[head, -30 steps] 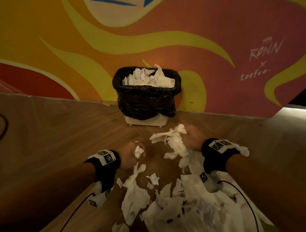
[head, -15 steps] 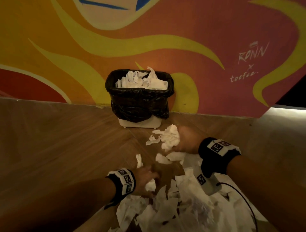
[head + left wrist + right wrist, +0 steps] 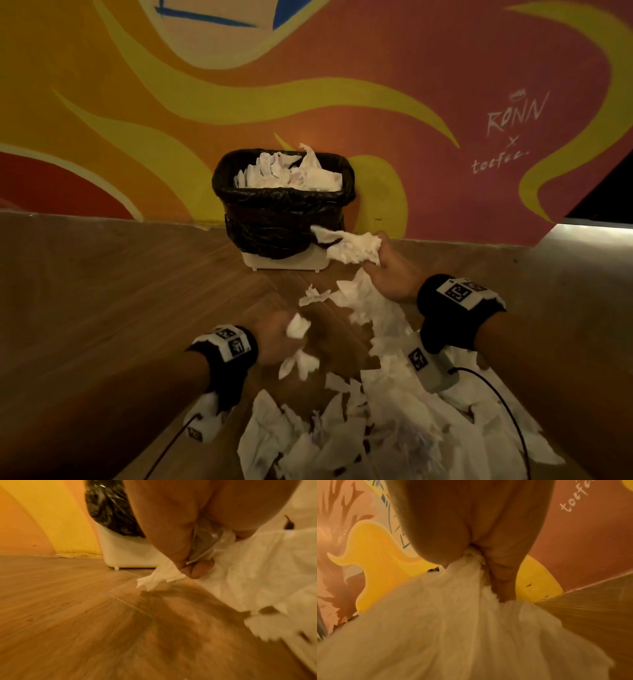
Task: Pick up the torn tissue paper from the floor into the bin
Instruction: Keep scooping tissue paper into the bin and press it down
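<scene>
A white bin [image 3: 287, 263] lined with a black bag [image 3: 274, 219] stands against the wall, heaped with tissue. My right hand [image 3: 387, 267] grips a bunch of torn tissue [image 3: 356, 248] just right of the bin's base, lifted off the floor; the tissue [image 3: 453, 615] hangs below the fingers [image 3: 503, 582]. My left hand [image 3: 277, 339] holds small tissue scraps [image 3: 297, 325] low over the floor. In the left wrist view its fingers [image 3: 197, 569] pinch a scrap [image 3: 161, 577]. A big pile of torn tissue [image 3: 394, 428] covers the floor near me.
The painted orange, yellow and pink wall [image 3: 342, 85] rises right behind the bin. Wooden floor [image 3: 120, 308] stretches bare to the left. A paler floor strip [image 3: 582, 246] lies at the right. Cables [image 3: 507, 404] trail from both wrist cameras over the pile.
My right hand has risen with its bunch of tissue, closer to the bin. My left hand dipped into the pile and has come up holding small scraps.
</scene>
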